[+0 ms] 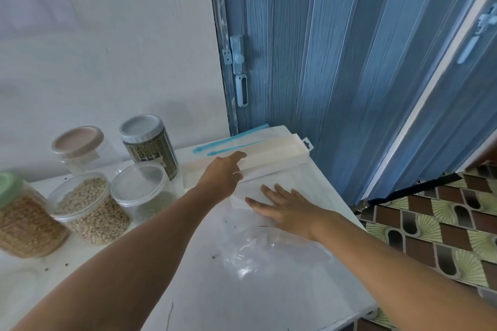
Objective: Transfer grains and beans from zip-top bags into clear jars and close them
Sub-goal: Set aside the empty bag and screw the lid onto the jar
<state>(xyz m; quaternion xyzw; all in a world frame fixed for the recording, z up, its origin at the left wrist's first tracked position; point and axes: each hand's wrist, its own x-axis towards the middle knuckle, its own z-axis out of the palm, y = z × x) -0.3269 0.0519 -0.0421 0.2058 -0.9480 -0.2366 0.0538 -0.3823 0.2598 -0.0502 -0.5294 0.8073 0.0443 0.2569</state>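
Head view: two hands over empty bags on a white table [269, 301].

Right hand [285, 208] laid flat, fingers spread, pressing an empty clear zip-top bag [269, 247] onto the tabletop. Left hand [224, 174] stretched toward a pale box [271, 154] at the far edge, fingers extended and touching it; grip not clear. Blue-zippered bags [231, 142] tucked beside that box. Five jars grouped at left: green-lidded grain jar [25, 219], bean jar [88, 208], clear-lidded jar [145, 191], brown-lidded jar [80, 148], grey-lidded jar of green beans [150, 142], all closed. Blue folding door [336, 62] behind.
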